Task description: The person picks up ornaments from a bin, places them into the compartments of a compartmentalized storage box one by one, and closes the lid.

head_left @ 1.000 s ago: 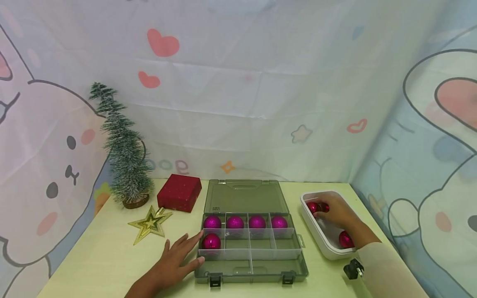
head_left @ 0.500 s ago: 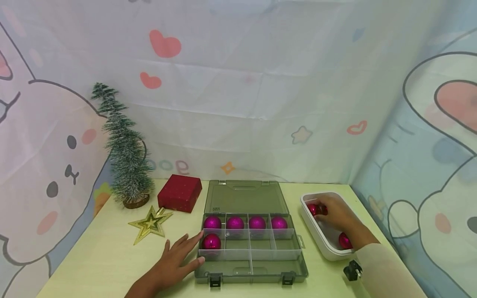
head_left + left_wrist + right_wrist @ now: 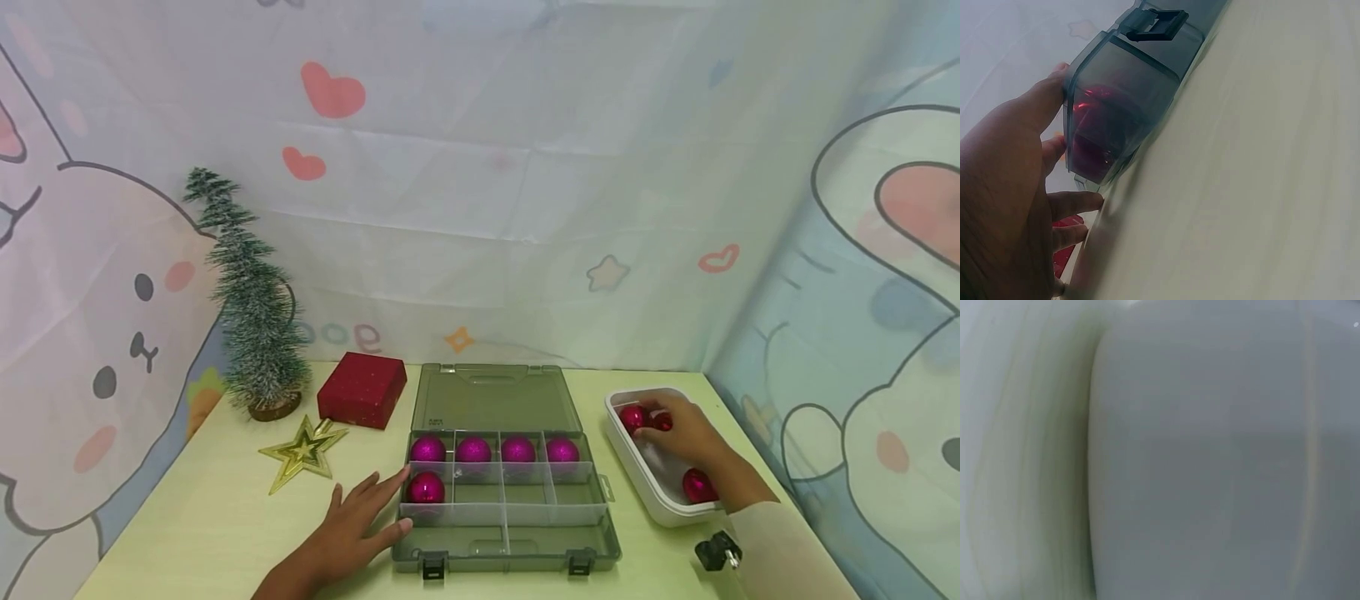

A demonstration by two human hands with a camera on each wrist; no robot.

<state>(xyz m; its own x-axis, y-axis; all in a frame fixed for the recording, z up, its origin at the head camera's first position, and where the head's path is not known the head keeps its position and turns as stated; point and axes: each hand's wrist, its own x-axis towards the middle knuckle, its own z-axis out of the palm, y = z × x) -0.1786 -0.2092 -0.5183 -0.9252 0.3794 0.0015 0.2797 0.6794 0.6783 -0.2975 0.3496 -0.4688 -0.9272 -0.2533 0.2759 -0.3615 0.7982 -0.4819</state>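
Note:
A translucent grey-green divided box (image 3: 504, 542) lies with its lid folded back. Several glittery magenta baubles (image 3: 473, 451) fill its back row, and a shiny magenta one (image 3: 426, 487) sits in the middle row's left compartment. With fingers spread, my left hand (image 3: 348, 529) touches the box's left side; the left wrist view shows this hand (image 3: 1007, 181) against the box wall (image 3: 1129, 81). My right hand (image 3: 686, 433) reaches into a white tub (image 3: 637, 475), thumb and fingertips pinching a shiny red bauble (image 3: 633, 417). Other red baubles (image 3: 698, 486) lie in the tub.
Left of the box are a gold star (image 3: 303, 451), a dark red gift box (image 3: 362, 389) and a small artificial tree (image 3: 258, 333). A black clip-like piece (image 3: 716, 552) shows by the right sleeve. Only the tub's outer wall (image 3: 1210, 456) fills the right wrist view.
Inside the tub, my right hand has shifted slightly, and the red bauble at its fingertips shows more fully. My left hand stays by the box.

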